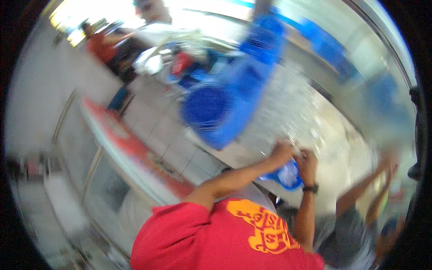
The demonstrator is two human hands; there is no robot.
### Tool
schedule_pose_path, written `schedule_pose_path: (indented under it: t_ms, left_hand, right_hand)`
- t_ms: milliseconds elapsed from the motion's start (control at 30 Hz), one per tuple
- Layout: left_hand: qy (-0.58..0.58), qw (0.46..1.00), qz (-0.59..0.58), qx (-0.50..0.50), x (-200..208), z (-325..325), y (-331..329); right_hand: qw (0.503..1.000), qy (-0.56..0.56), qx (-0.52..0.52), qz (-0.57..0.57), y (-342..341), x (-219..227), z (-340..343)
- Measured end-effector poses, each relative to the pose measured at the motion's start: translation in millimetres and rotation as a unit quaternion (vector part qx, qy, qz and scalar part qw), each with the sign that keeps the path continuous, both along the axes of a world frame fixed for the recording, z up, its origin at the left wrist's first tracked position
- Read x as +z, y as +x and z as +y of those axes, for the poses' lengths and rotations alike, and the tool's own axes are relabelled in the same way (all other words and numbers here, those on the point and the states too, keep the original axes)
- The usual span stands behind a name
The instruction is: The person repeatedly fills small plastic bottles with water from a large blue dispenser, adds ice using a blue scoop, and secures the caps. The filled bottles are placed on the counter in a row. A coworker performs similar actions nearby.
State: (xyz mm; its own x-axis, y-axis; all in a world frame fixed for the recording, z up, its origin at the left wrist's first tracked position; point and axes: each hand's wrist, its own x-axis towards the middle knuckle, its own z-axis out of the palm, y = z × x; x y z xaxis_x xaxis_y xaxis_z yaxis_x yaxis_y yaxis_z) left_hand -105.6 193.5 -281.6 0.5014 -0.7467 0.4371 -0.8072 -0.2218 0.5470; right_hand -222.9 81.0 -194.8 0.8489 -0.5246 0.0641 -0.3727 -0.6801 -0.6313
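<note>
My left hand [282, 152] and my right hand [308, 163] are close together over the table's near side. Their fingers are curled inward and look pinched, but motion blur hides whatever small thing is between them. A dark watch [310, 188] is on my right wrist. Just below my hands is a blue container [293, 177] with something whitish in it. Beyond them spreads a blurred heap of clear, shiny pieces [288, 105] on the pale table [344, 155].
A round blue basket [204, 108] and a long blue tray [245, 96] stand to the left of the heap. At the right, a co-worker in grey [344, 238] reaches over the table. A red and white panel [135, 148] stands left. Another person in red [102, 46] sits farther back.
</note>
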Motion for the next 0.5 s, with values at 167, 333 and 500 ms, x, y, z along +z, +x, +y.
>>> schedule_pose_path:
  t_ms: [167,333,500]
  left_hand:
    - [0.002,1.0,-0.005,0.011,-2,-7,-4]
    - [0.035,0.999,-0.023,0.024,0,-8,0]
    - [-0.009,0.999,-0.04,0.019,-14,-10,1]
  right_hand:
    - [0.987,-0.102,0.126,0.025,16,11,-18]
    - [0.973,-0.156,0.155,0.063,25,10,-27]
    - [0.986,-0.076,0.113,0.095,32,1,-26]
